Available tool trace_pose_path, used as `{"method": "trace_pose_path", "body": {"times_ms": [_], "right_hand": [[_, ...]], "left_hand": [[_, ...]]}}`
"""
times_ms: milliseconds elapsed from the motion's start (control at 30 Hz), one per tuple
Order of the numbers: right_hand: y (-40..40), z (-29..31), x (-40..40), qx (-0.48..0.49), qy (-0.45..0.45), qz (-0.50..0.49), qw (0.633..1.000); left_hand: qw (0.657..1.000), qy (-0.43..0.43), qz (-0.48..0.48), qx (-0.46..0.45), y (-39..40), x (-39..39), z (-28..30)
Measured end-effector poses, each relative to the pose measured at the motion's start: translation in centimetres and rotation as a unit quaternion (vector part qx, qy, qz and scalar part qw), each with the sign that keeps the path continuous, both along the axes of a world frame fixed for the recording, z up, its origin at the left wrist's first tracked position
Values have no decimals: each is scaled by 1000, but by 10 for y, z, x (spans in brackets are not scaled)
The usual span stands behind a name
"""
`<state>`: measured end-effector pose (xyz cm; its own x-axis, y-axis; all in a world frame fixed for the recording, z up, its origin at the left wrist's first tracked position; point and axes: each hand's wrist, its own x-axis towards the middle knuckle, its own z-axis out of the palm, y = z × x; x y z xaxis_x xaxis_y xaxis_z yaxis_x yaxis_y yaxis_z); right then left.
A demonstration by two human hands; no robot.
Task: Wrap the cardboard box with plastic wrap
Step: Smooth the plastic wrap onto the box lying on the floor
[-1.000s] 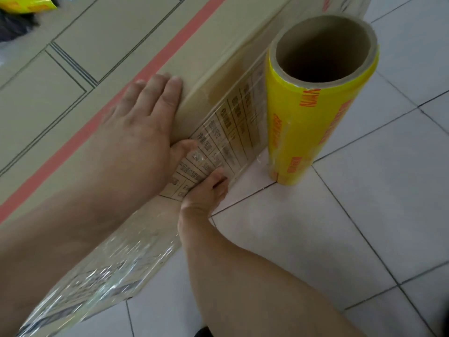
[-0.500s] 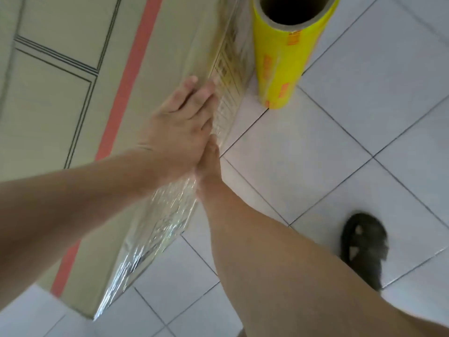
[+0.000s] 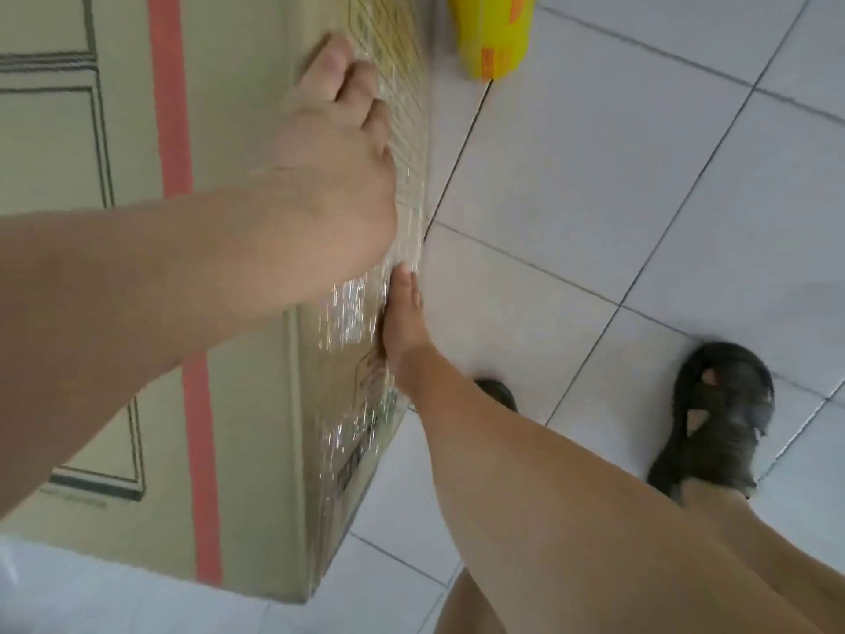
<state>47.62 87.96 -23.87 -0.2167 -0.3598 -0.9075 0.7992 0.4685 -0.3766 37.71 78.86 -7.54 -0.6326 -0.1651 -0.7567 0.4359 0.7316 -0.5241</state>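
A big brown cardboard box (image 3: 242, 404) with a red tape stripe fills the left of the view. Shiny clear plastic wrap (image 3: 361, 313) covers its right side face. My left hand (image 3: 334, 162) lies flat over the box's top right edge, fingers spread onto the wrap. My right hand (image 3: 404, 313) presses flat against the wrapped side face, lower down, holding nothing. The yellow roll of plastic wrap (image 3: 494, 36) stands on the floor at the top, beside the box, with film running from it to the box.
White floor tiles (image 3: 617, 185) with dark grout lines spread to the right of the box. Two dark sandals are on the floor: one (image 3: 718, 418) at the right on my foot, another (image 3: 498, 393) partly hidden behind my right forearm.
My view has swung down and back along the box, so the roll sits higher in the frame. My right hand has slid down the wrapped side, away from my left hand.
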Motion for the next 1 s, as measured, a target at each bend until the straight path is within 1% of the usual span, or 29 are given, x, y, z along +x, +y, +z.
{"method": "trace_pose_path", "body": {"times_ms": [67,133,200,233,300,367,433,500,533,600,667,700,833,933,1000], "right_hand": [[7,8,7,20,14,-13,1000],[17,6,24,0,20,-11,1000],[19,3,43,-24,36,0,999],[18,2,47,-25,50,2,998],[19,-6,52,-16,58,-11,998],[21,-16,50,-13,46,-3,999],[24,-7,49,-8,32,0,999],[32,11,54,-14,40,-8,999],[35,18,60,-23,47,-14,999],[39,31,73,-27,60,-18,998],[40,32,88,-21,68,-30,997],[42,30,90,-19,66,-40,997],[40,14,94,-9,77,-87,993],[46,10,102,-3,66,-110,992],[55,17,118,12,44,-134,990]], "left_hand": [[999,-45,-12,11,11,9,5],[992,-113,-49,12,20,31,-1],[988,-144,-58,14,17,45,-3],[988,-145,-48,15,15,44,-1],[988,-143,-59,-1,16,42,-2],[984,-159,-67,-38,19,39,-5],[985,-159,-49,-50,26,34,-2],[987,-148,-36,-47,39,36,7],[987,-154,-45,-35,46,43,9],[979,-195,-62,-4,58,65,6],[972,-232,-46,2,64,85,3],[971,-235,-34,2,64,89,1],[972,-224,-72,-6,63,92,-12],[971,-225,-67,-32,65,93,-11],[977,-203,-66,-11,70,92,-1]]}}
